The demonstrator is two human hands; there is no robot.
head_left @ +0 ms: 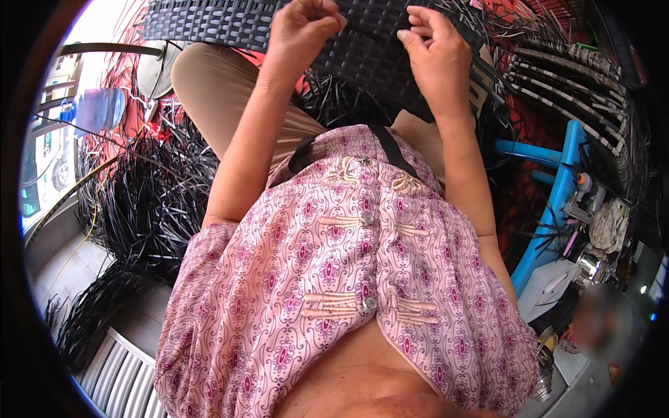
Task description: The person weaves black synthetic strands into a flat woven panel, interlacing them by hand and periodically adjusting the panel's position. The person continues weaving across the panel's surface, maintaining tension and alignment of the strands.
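At the far edge of the view, one black woven panel (362, 49) lies across the person's lap, and both hands work on it. Two hands are visible, and both belong to the same person.

Both forearms rise from the near side toward the far edge, bare from the short sleeves of one pink patterned blouse (348, 279). The left forearm slopes up from the left sleeve, and the right forearm goes up almost straight on the right side.

The left hand (303, 31) is bent at the wrist, with its fingers curled tightly down onto the panel. It seems to pinch a strand of the weave, but I cannot tell exactly which one. The right hand (435, 59) is half closed; its thumb and bent fingers press together on the weave, just to the right of the left hand. The two hands are near each other but do not touch.

On the left, one big heap of loose black strips (139, 202) lies on the floor. Far left stands one clear water bottle (97, 108). On the right there is one blue metal frame (557, 195), and beyond it are several bundles of strips (578, 83); their number I cannot count.
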